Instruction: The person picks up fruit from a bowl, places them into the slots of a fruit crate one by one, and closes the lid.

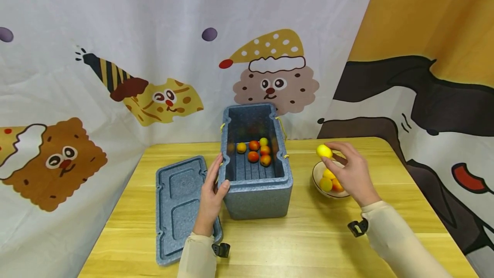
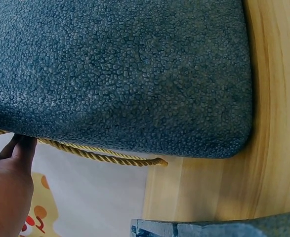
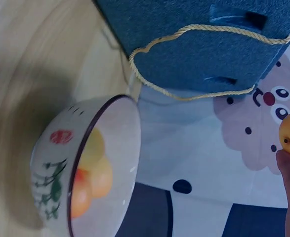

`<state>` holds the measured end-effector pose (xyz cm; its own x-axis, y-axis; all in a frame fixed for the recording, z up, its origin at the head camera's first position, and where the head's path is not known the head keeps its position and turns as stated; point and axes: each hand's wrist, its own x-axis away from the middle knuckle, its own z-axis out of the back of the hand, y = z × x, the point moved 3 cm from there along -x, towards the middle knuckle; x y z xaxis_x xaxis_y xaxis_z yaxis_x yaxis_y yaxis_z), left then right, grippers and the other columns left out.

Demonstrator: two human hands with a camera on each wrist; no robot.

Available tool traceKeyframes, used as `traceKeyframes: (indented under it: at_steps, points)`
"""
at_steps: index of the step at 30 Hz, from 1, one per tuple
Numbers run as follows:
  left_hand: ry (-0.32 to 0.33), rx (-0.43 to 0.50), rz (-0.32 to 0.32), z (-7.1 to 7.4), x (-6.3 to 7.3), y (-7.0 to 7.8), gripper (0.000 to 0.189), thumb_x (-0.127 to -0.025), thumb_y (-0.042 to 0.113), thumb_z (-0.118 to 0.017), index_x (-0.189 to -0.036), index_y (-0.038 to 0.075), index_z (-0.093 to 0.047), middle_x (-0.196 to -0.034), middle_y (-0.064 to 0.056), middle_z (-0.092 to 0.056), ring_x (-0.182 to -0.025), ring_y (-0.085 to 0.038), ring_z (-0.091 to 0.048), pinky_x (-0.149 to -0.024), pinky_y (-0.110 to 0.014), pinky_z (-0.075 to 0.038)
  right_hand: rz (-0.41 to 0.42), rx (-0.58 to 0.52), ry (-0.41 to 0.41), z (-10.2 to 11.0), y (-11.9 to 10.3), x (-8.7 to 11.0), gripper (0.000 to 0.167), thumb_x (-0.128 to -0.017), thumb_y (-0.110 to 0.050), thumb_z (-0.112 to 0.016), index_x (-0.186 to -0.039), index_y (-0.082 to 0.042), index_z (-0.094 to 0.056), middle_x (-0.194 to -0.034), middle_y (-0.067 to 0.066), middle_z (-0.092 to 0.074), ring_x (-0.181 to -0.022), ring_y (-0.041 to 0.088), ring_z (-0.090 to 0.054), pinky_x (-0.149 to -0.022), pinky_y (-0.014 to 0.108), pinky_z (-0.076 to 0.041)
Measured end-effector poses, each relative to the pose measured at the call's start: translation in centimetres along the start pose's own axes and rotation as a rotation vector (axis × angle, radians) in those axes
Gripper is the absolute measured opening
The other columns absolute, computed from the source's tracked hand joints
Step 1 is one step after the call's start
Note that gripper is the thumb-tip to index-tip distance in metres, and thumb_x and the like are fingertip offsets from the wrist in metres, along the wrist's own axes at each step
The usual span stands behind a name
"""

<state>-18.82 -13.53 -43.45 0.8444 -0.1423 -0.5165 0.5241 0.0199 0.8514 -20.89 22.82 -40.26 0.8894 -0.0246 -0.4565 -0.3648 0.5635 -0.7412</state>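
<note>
A blue-grey foam box (image 1: 256, 203) stands uncovered on the table, several small red, orange, yellow and green fruits (image 1: 253, 156) on its floor. Against the box's left side and near corner rests my left hand (image 1: 210, 200), its fingers extended; in the left wrist view it touches the wall beside a yellow rope handle (image 2: 105, 157). My right hand (image 1: 356, 175) pinches a small round yellow fruit (image 1: 324, 151) between thumb and fingers. It is held above a white bowl (image 3: 51, 153) with a dark rim, which holds several yellow and orange fruits (image 1: 326, 184).
The box's lid (image 1: 164, 209) lies flat on the wooden table (image 1: 308, 243), left of the box and partly beneath my left forearm. Another rope handle (image 3: 219, 29) hangs on the box's right side. A cartoon-printed curtain (image 1: 173, 25) hangs behind the table.
</note>
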Motion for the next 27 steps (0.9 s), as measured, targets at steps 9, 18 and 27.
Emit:
traceKeyframes:
  at_steps: [9, 18, 27]
  points:
    - [0.004, -0.002, -0.013, 0.1, 0.0, -0.2, 0.056, -0.100, 0.006, -0.052, -0.150, -0.008, -0.030, -0.156, -0.023, -0.025, -0.145, -0.031, -0.020, -0.115, -0.032, -0.018, 0.092, -0.055, -0.003, -1.0, -2.3, -0.8, 0.038, -0.086, -0.001, -0.075, -0.123, -0.005, -0.065, -0.119, 0.001, -0.058, -0.108, 0.010, -0.056, -0.090, 0.019, -0.047]
    - [0.010, 0.000, -0.029, 0.1, -0.1, -0.1, 0.057, -0.101, 0.009, -0.053, -0.150, -0.009, -0.030, -0.156, -0.025, -0.025, -0.144, -0.034, -0.019, -0.116, -0.033, -0.017, 0.187, -0.120, -0.037, -2.4, -5.2, -2.0, 0.042, -0.082, 0.006, -0.076, -0.122, -0.003, -0.065, -0.119, 0.006, -0.059, -0.107, 0.017, -0.058, -0.091, 0.029, -0.049]
    - [0.003, -0.006, -0.011, 0.0, 0.1, -0.3, 0.056, -0.101, 0.007, -0.052, -0.150, -0.008, -0.030, -0.156, -0.024, -0.025, -0.145, -0.033, -0.020, -0.115, -0.031, -0.018, 0.268, -0.193, -0.064, -4.6, -7.2, -2.9, 0.041, -0.082, 0.007, -0.076, -0.121, 0.003, -0.065, -0.120, 0.011, -0.060, -0.108, 0.023, -0.060, -0.092, 0.030, -0.049]
